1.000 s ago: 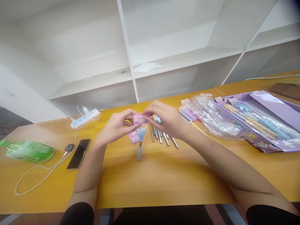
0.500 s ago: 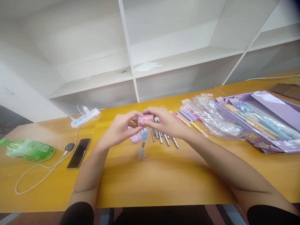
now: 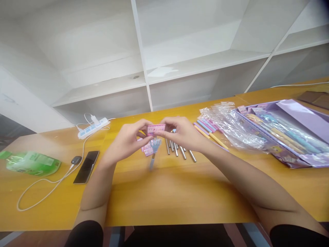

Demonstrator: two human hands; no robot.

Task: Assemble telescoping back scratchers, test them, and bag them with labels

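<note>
Between my two hands is a small pink printed card (image 3: pixel 159 128), held up above the table. My left hand (image 3: pixel 131 139) pinches its left end, and the fingers of my right hand (image 3: pixel 180 132) close on its right end. Below the card hangs a blue back scratcher (image 3: pixel 155 145) with a hand-shaped head and a short stick; any clear wrapping around it is too blurred to make out. Several more pink cards (image 3: pixel 147 150) lie on the table behind it. Metal rods (image 3: pixel 183 153) lie just under my right hand, partly hidden by it.
Yellow, blue and purple tubes (image 3: pixel 204 127) lie beside a heap of clear plastic bags (image 3: pixel 226 127). A purple box (image 3: pixel 282 156) with bagged items stands at right. At left are a phone (image 3: pixel 86 167), a green bottle (image 3: pixel 33 163), a white cable and a power strip (image 3: pixel 94 128).
Both hands still hold the card. The card and the back scratcher below it have shifted slightly left and up.
</note>
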